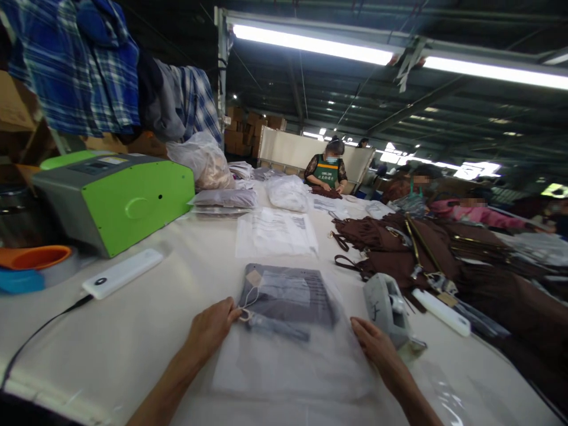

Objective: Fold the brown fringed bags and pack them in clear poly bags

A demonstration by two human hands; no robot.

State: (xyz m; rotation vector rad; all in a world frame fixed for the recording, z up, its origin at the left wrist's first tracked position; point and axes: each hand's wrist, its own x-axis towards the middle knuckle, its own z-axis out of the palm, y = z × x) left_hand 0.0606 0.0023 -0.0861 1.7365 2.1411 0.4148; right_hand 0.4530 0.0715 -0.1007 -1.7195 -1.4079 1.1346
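A dark grey folded item [288, 296] with a tag on a string lies in a clear plastic bag [293, 367] on the white table in front of me. My left hand [215, 325] pinches the bag's left edge beside the tag string. At the bag's right edge, my right hand [375, 340] rests with its fingers close together; what lies between them is too small to make out. A grey tape dispenser [388, 307] stands just past that hand.
A green and grey machine [137, 195] and a white device [124, 272] with a cable are at the left. White packages [279, 231] lie ahead. Brown garments [381, 242] are heaped at the right. A person in a green apron [327, 168] works at the far end.
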